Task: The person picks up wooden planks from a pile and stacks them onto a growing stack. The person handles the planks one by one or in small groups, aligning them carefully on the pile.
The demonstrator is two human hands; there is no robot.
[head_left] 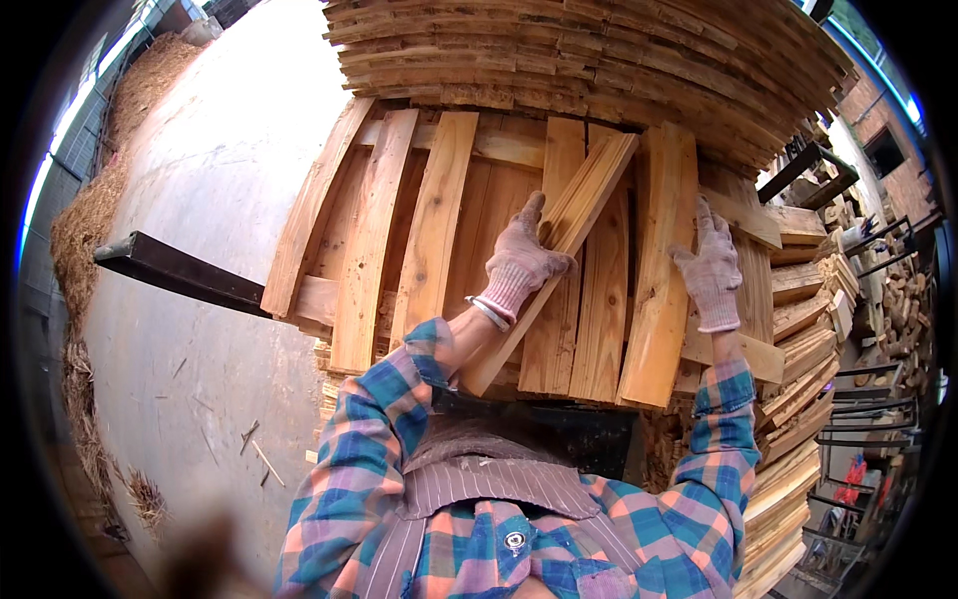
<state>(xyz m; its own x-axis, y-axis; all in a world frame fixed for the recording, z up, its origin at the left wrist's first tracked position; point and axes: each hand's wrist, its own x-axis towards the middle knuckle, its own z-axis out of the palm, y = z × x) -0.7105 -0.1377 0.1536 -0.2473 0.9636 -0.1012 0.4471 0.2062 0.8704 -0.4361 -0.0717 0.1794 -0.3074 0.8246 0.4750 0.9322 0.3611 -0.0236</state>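
Both my hands wear pale, dirty knit gloves. My left hand [524,258] grips a slanted wooden plank [584,205], with its thumb across the wood and a finger pointing along the far edge. The plank lies diagonally over other upright-running boards, its near end by my left forearm. My right hand [711,265] rests along the right edge of another plank [659,270], its fingers stretched out and its thumb reaching onto the wood. To the left, several spaced planks [436,215] lie across crosswise boards [317,299].
A tall stack of boards [589,60] rises at the far side. A dark metal bar [190,272] juts out left over the concrete floor [200,349]. More stacked wood [798,369] and metal racks [868,409] stand right. Shavings [90,225] lie along the left wall.
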